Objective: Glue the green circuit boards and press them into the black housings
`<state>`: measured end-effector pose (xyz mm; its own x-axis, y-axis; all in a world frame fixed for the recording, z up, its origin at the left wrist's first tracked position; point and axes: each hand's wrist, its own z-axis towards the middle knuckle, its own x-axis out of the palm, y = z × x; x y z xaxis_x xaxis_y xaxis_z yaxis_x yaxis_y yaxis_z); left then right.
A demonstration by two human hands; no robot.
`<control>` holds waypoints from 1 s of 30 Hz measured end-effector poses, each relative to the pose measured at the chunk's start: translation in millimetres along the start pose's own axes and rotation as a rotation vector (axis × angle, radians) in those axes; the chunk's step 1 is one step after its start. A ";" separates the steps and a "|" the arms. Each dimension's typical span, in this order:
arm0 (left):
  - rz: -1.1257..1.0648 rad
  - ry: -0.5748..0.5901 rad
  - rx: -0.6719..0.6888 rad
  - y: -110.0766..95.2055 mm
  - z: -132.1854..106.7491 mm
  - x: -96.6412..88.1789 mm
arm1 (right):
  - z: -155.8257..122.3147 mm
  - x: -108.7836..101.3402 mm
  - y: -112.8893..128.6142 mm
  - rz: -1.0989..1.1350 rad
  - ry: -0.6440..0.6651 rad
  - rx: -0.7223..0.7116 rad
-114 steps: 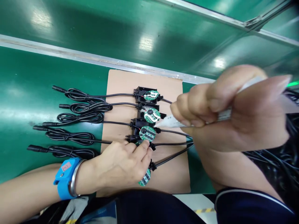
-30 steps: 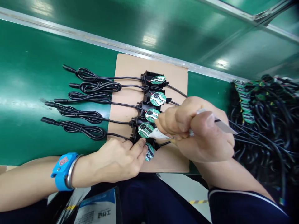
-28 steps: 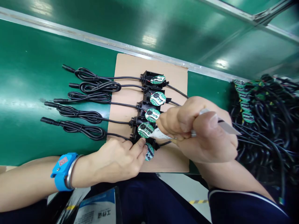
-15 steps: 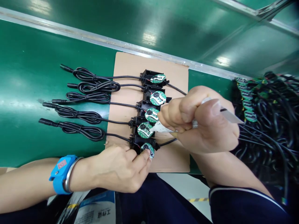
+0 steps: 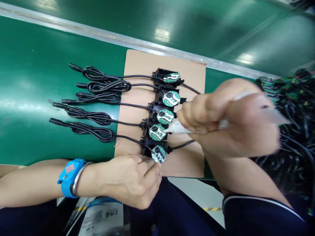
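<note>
Several black housings with round green circuit boards lie in a column on a brown cardboard sheet (image 5: 137,68). My left hand (image 5: 130,178), with a blue wrist strap (image 5: 70,177), has its fingers curled and its fingertip at the edge of the nearest circuit board (image 5: 158,154). My right hand (image 5: 231,121) is wrapped around a white tube (image 5: 179,128), blurred by motion. The tube's tip points at the second nearest board (image 5: 157,132).
Coiled black cables with plugs (image 5: 91,98) stretch left of the cardboard over the green belt (image 5: 36,82). A metal rail (image 5: 73,28) runs behind. A heap of black cables and green boards (image 5: 295,108) fills the right side. Printed paper (image 5: 105,218) lies at my lap.
My left hand drew back toward me and the nearest board now lies flat over its housing. My right hand with the tube shifted slightly right and up.
</note>
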<state>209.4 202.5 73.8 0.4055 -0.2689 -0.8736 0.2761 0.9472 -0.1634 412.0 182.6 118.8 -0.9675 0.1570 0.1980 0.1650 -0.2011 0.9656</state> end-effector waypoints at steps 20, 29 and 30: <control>0.030 0.031 0.020 -4.9 -3.2 3.3 | -42.8 14.4 1.4 0.097 -0.013 0.189; 0.022 0.047 0.031 -3.4 -3.8 4.6 | -57.3 10.0 2.8 0.089 -0.015 0.176; 0.015 0.047 0.031 -3.1 -3.5 4.6 | -59.0 9.5 2.7 0.088 -0.019 0.178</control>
<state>207.3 198.8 68.7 0.3691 -0.2452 -0.8964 0.2970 0.9451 -0.1362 391.9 126.5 113.4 -0.9443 0.1649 0.2848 0.2819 -0.0411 0.9585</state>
